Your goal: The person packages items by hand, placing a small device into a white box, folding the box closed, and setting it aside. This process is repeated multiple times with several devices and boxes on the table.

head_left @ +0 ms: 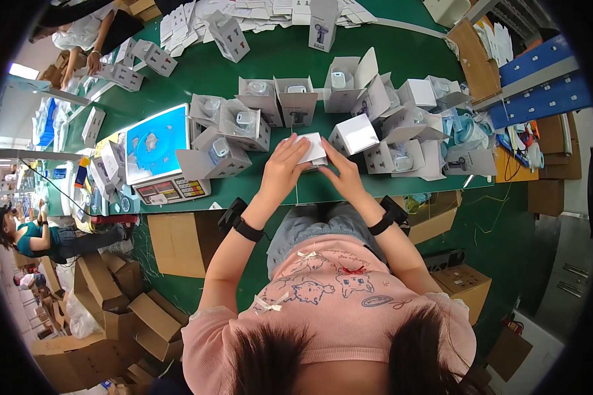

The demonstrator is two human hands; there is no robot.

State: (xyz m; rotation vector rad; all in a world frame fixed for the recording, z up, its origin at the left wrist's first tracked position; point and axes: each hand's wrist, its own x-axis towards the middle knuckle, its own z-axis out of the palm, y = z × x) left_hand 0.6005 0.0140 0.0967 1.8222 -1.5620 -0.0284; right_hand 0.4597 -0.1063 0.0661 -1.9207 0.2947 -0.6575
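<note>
Between my hands is a small white carton (313, 149) at the near edge of the green table. My left hand (281, 166) lies over its left side, fingers together against the carton. From the right, my right hand (344, 175) presses on it with the fingertips, its thumb bent in near the lower edge. A closed white carton (354, 135) stands just right of my right hand. Behind my hands are open cartons (296, 105) with white devices in them. More open cartons stand to the left (221, 155) and right (396, 157).
A scale (171, 187) with a blue top stands on the left. Flat white cardboard pieces (263, 16) lie piled at the far edge. Blue bins (537, 85) and bagged light-blue parts (464, 128) are on the right. A person's hands (93, 62) work at far left.
</note>
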